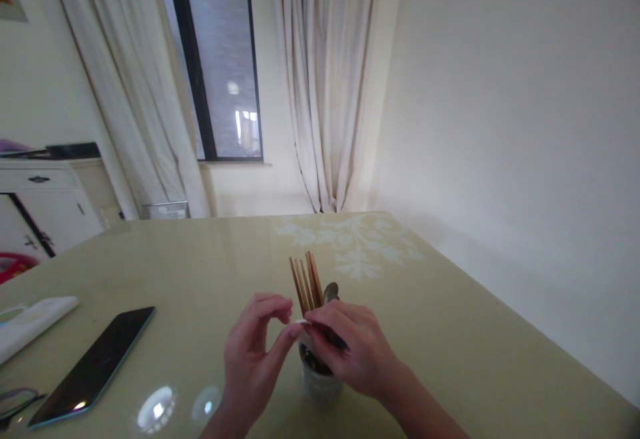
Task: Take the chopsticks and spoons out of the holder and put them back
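My right hand [355,342] pinches a small white piece [303,321], thin and mostly hidden by the fingers, so its kind does not show. My left hand [257,349] is beside it on the left, thumb and forefinger curved with a gap between them. The left thumb tip appears to touch the white piece. Just beyond and below both hands stands a cup [321,385] on the table. Several brown wooden chopsticks [306,282] rise behind the fingers, along with a metal spoon [331,291]. The right hand covers part of the cup's top.
The hands are over a glossy pale green table [200,272]. To the left lie a dark tablet or phone [97,362], a white flat object [37,322] and a dark cable-like item [17,402]. A wall [500,159] runs along the right edge.
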Available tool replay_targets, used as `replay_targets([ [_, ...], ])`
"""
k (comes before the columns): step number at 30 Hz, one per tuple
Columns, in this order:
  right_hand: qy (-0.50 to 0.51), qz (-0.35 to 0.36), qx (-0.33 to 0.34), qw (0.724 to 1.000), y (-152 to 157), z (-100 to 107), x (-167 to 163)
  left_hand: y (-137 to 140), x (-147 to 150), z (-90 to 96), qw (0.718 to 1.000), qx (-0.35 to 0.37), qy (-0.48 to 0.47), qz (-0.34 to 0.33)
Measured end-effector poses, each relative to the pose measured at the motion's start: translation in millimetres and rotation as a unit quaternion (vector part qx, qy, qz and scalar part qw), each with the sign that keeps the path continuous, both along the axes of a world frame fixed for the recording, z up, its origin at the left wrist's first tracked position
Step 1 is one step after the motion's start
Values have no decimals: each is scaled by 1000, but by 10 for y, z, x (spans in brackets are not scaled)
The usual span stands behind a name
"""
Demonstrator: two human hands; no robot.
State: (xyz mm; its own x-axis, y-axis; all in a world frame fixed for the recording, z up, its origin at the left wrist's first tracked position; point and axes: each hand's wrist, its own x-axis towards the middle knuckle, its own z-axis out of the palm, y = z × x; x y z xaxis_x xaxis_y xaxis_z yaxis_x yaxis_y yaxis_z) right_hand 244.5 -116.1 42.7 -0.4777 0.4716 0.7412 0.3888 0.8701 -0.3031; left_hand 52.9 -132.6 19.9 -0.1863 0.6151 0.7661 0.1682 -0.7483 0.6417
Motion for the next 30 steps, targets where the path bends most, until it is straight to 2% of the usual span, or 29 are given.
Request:
replay_targets([
  [3,-48,-18,19,999,37,-50,16,52,6,-69,999,-26,26,-10],
  [6,-32,-28,31,999,74,-81,46,92,21,-139,997,-44,54,-21],
  [10,108,-58,1,992,143,-95,115,105,55,-198,995,-59,81,-6],
  [13,229,-82,-75,967,234,-137,167,85,62,-216,992,-68,104,17],
  [15,274,-86,-123,950,316,-193,188,69,44,-233,991,-65,115,10],
  [20,298,-24,-222,928,523,-335,198,75,-47,-377,979,-19,192,-59],
  [23,317,13,-283,905,535,-352,214,115,-81,-515,964,-9,262,-51],
  [27,246,57,-301,919,320,-359,236,168,-90,-643,951,-7,309,-19],
  [30,198,86,-319,923,92,-421,185,185,-85,-678,953,-17,300,-29],
])
